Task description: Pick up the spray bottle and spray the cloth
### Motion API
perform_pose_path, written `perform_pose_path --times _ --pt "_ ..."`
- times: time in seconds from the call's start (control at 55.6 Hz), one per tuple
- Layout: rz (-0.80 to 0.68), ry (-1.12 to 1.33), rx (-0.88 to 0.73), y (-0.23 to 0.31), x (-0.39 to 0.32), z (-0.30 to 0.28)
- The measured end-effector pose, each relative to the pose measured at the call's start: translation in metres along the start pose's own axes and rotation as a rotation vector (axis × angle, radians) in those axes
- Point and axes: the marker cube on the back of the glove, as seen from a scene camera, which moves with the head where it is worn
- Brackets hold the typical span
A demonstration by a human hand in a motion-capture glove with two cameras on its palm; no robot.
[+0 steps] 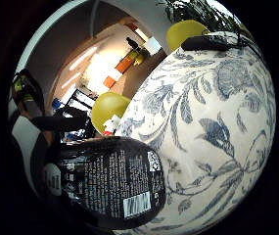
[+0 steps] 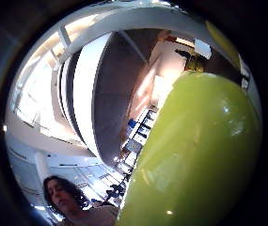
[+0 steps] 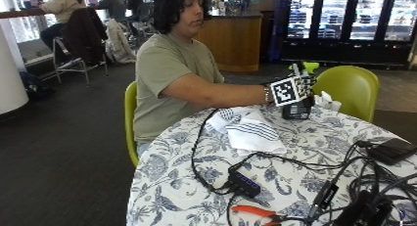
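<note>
The gloved right hand (image 3: 294, 90) is wrapped around the dark plastic spray bottle with a yellow-green trigger head (image 3: 298, 107), fingers curled round its body, at the far side of the floral-patterned worktop (image 3: 312, 152). The bottle's base appears at or just above the worktop. The white cloth with blue stripes (image 3: 251, 129) lies just left of it. For a good spray, the nozzle should be turned toward the cloth before the trigger is squeezed.
</note>
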Motion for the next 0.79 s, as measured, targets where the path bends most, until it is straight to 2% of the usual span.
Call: perform_pose_path --times 0.144,0.234,0.342,0.432,0.612,0.792 --pt "0.006 -0.002 -0.038 0.003 0.003 0.006" --pt "0.061 -0.019 -0.061 0.0 0.005 0.0" --pt "0.118 0.018 -0.318 0.029 0.016 -0.009" --pt "0.155 0.054 -0.412 0.046 0.004 -0.029" --pt "0.085 0.363 -0.541 0.074 0.004 -0.085" --pt "0.009 0.563 -0.625 0.104 -0.014 -0.143"
